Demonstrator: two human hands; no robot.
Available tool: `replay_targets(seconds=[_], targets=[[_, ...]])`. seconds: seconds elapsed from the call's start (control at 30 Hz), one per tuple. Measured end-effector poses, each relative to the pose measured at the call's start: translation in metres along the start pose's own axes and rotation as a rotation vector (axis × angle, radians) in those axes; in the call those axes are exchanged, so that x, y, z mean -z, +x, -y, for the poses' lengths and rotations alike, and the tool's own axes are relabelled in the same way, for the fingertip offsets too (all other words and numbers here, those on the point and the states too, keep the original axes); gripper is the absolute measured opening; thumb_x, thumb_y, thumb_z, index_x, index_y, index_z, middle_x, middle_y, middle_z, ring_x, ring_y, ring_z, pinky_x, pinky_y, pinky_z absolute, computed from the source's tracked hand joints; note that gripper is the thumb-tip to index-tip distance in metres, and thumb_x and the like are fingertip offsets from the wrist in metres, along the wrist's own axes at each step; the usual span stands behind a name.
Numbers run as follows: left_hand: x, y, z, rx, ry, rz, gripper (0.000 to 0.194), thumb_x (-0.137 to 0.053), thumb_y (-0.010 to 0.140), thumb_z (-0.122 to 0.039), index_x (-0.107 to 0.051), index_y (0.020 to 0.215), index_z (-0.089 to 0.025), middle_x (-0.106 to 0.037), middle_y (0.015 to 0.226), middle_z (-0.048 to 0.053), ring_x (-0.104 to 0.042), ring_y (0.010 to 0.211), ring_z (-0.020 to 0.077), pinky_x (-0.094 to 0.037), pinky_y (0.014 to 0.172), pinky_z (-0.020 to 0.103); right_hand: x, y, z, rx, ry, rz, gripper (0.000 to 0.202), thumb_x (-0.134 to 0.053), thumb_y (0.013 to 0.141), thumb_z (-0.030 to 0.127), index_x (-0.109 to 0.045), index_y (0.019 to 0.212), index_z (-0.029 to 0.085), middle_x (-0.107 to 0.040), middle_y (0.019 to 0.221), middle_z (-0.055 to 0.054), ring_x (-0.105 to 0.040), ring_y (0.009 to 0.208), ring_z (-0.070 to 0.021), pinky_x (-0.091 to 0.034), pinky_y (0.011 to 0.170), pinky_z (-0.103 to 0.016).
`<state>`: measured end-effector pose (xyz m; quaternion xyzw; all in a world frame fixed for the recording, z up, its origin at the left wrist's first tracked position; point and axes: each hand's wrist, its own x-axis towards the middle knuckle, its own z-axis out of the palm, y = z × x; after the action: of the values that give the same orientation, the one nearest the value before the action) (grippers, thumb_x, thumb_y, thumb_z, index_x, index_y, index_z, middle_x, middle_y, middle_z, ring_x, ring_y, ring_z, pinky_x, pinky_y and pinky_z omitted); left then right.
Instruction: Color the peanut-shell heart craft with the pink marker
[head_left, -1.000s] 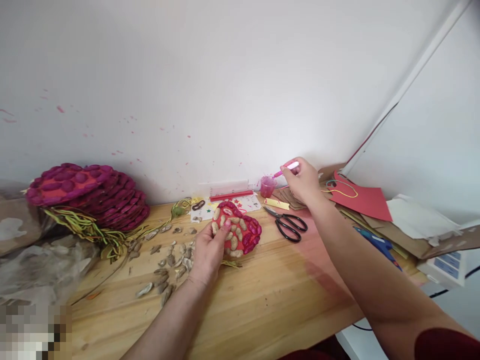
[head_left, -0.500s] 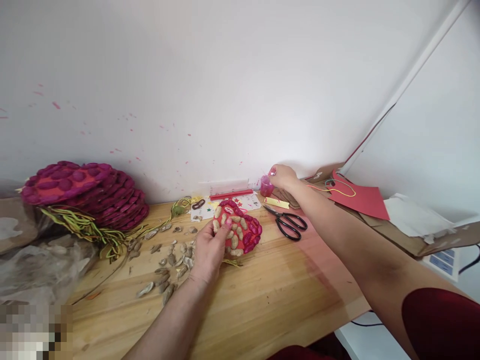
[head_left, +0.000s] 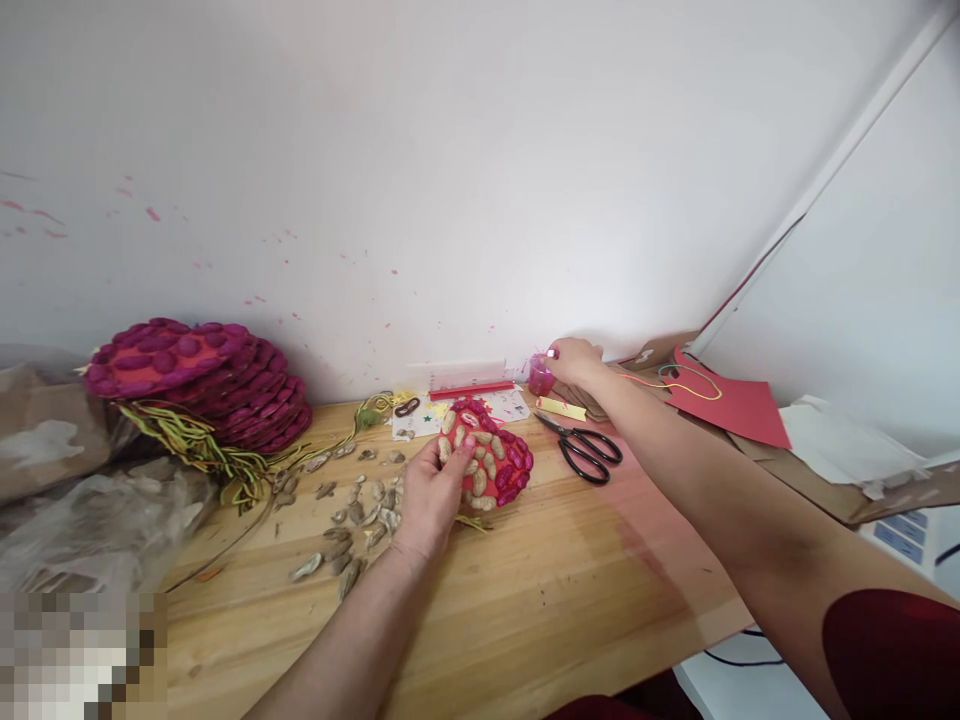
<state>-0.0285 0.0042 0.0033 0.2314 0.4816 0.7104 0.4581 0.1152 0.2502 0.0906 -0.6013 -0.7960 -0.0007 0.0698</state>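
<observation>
My left hand [head_left: 431,490] grips a red heart-shaped panel [head_left: 491,487] by its left side, thumb on top. Peanuts in their shells cover the panel; those on the right and upper edge are painted magenta, the others bare tan. At the back of the table my right hand [head_left: 577,362] is closed by a pink-stained clear cup [head_left: 540,374]. A slim white-ended tool [head_left: 553,353] shows between its fingers, its kind mostly hidden. Black-handled scissors [head_left: 585,450] lie below my right forearm, beside a yellow strip [head_left: 561,408].
A stack of magenta peanut-covered panels [head_left: 202,380] with yellow-green cords [head_left: 202,445] stands at left, beside a plastic bag [head_left: 97,530]. Peanut shells [head_left: 360,515] lie scattered on the wooden table [head_left: 495,610]. Red card [head_left: 739,405] and white paper [head_left: 847,445] rest on cardboard at right.
The view has shifted slightly left, so things appear further right. My right hand stays by the cup, turned slightly, with the tool's white end nearer the cup. My left hand keeps its grip.
</observation>
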Motion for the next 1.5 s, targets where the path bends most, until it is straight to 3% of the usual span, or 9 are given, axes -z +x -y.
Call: replay_targets(seconds=[0.37, 0.53, 0.57, 0.6, 0.7, 0.8, 1.0, 1.17, 1.5], targets=[[-0.002, 0.000, -0.001, -0.002, -0.026, 0.035, 0.049, -0.088, 0.070, -0.052, -0.070, 0.100, -0.017, -0.079, 0.080, 0.006, -0.074, 0.065, 0.0205, -0.061, 0.065, 0.032, 0.017, -0.014, -0.013, -0.011, 0.189, -0.171, 0.027, -0.058, 0.096, 0.038, -0.076, 0.097, 0.018, -0.077, 0.105, -0.014, -0.068, 0.107, -0.0307, -0.043, 0.092, -0.040], [-0.001, -0.001, 0.000, -0.027, 0.033, 0.051, 0.050, -0.087, 0.069, -0.057, -0.071, 0.096, -0.017, -0.078, 0.079, 0.005, -0.074, 0.067, 0.0204, -0.061, 0.067, 0.033, 0.025, -0.054, -0.019, 0.000, 0.436, -0.310, 0.045, -0.031, 0.106, 0.042, -0.068, 0.111, 0.017, -0.075, 0.095, -0.009, -0.067, 0.082, -0.0189, -0.047, 0.072, -0.030], [-0.001, -0.001, 0.001, -0.031, 0.048, 0.050, 0.051, -0.087, 0.069, -0.058, -0.071, 0.095, -0.017, -0.077, 0.078, 0.005, -0.073, 0.067, 0.0202, -0.061, 0.066, 0.033, 0.025, -0.067, -0.017, 0.025, 0.526, -0.311, 0.047, -0.031, 0.106, 0.046, -0.068, 0.106, 0.018, -0.073, 0.086, -0.006, -0.064, 0.073, -0.0162, -0.046, 0.067, -0.028], [-0.001, -0.002, 0.001, -0.032, 0.061, 0.051, 0.052, -0.086, 0.069, -0.059, -0.071, 0.095, -0.017, -0.077, 0.078, 0.005, -0.073, 0.066, 0.0199, -0.061, 0.066, 0.032, 0.024, -0.080, -0.014, 0.078, 0.782, -0.315, 0.044, -0.042, 0.102, 0.053, -0.068, 0.099, 0.017, -0.069, 0.078, -0.004, -0.060, 0.066, -0.0148, -0.044, 0.062, -0.027], [0.000, -0.004, 0.003, -0.032, 0.105, 0.077, 0.053, -0.084, 0.071, -0.061, -0.070, 0.097, -0.017, -0.076, 0.078, 0.004, -0.070, 0.065, 0.0192, -0.059, 0.063, 0.031, 0.021, -0.122, 0.004, 0.232, 1.361, -0.227, 0.039, -0.079, 0.078, 0.056, -0.064, 0.085, 0.020, -0.058, 0.066, 0.003, -0.050, 0.058, -0.0112, -0.041, 0.056, -0.025], [0.000, -0.006, 0.002, -0.062, 0.183, 0.117, 0.051, -0.081, 0.074, -0.062, -0.070, 0.095, -0.017, -0.075, 0.081, 0.005, -0.069, 0.068, 0.0190, -0.058, 0.064, 0.030, 0.014, -0.152, 0.022, 0.226, 1.521, -0.163, 0.039, -0.085, 0.074, 0.052, -0.062, 0.082, 0.021, -0.052, 0.062, 0.005, -0.044, 0.054, -0.0096, -0.035, 0.052, -0.024], [-0.002, -0.013, -0.001, -0.125, 0.263, 0.149, 0.049, -0.077, 0.078, -0.062, -0.072, 0.097, -0.017, -0.075, 0.087, 0.006, -0.068, 0.075, 0.0201, -0.058, 0.073, 0.033, -0.002, -0.170, 0.030, 0.329, 1.485, -0.258, 0.037, -0.079, 0.083, 0.053, -0.058, 0.083, 0.022, -0.055, 0.064, 0.004, -0.044, 0.054, -0.0102, -0.034, 0.050, -0.025], [0.001, -0.015, 0.001, -0.244, 0.466, 0.150, 0.038, -0.068, 0.089, -0.055, -0.071, 0.101, -0.019, -0.073, 0.088, 0.005, -0.065, 0.082, 0.0209, -0.056, 0.075, 0.032, -0.010, -0.175, 0.025, 0.493, 1.325, -0.425, 0.021, -0.068, 0.096, 0.038, -0.056, 0.089, 0.022, -0.060, 0.071, 0.001, -0.053, 0.060, -0.0127, -0.041, 0.054, -0.027], [0.002, -0.017, 0.000, -0.374, 0.615, 0.131, 0.026, -0.062, 0.095, -0.045, -0.069, 0.093, -0.020, -0.069, 0.082, 0.002, -0.057, 0.075, 0.0172, -0.049, 0.070, 0.028, -0.014, -0.178, 0.023, 0.565, 1.147, -0.456, 0.014, -0.066, 0.096, 0.028, -0.056, 0.089, 0.022, -0.061, 0.074, 0.000, -0.056, 0.062, -0.0123, -0.044, 0.057, -0.026]])
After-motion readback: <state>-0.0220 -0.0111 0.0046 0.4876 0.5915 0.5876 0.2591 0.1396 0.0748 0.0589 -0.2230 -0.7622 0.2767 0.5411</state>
